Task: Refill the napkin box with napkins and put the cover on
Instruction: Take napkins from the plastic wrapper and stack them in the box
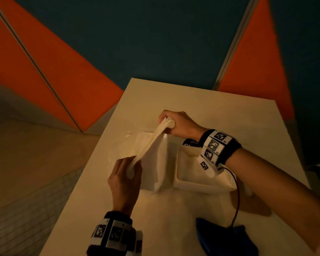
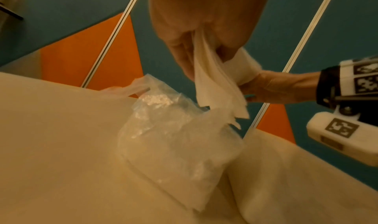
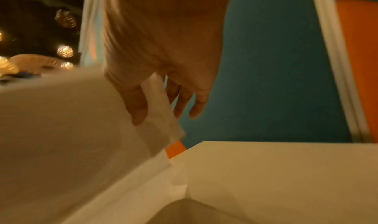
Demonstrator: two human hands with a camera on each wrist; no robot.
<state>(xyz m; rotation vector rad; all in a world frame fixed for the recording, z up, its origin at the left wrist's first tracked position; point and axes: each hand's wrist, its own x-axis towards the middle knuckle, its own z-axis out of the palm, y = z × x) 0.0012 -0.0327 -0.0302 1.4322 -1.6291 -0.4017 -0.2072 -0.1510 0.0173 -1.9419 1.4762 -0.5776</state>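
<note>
A stack of white napkins [image 1: 155,157] hangs above the table, stretched by its top edge between my two hands. My left hand [image 1: 131,169] pinches the near end, and in the left wrist view the napkins [image 2: 214,85] droop from its fingers [image 2: 184,56]. My right hand [image 1: 169,122] grips the far end, with napkin layers [image 3: 161,114] between its thumb and fingers. A white open napkin box [image 1: 198,183] lies on the table just right of the hanging stack, under my right wrist. I cannot pick out a separate cover.
A crumpled clear plastic bag [image 1: 125,145] lies on the pale table [image 1: 174,218] left of the napkins, also seen as the bag [image 2: 174,138]. A dark blue cloth [image 1: 224,237] and a black cable [image 1: 237,196] sit at the near right. The table's left edge is close.
</note>
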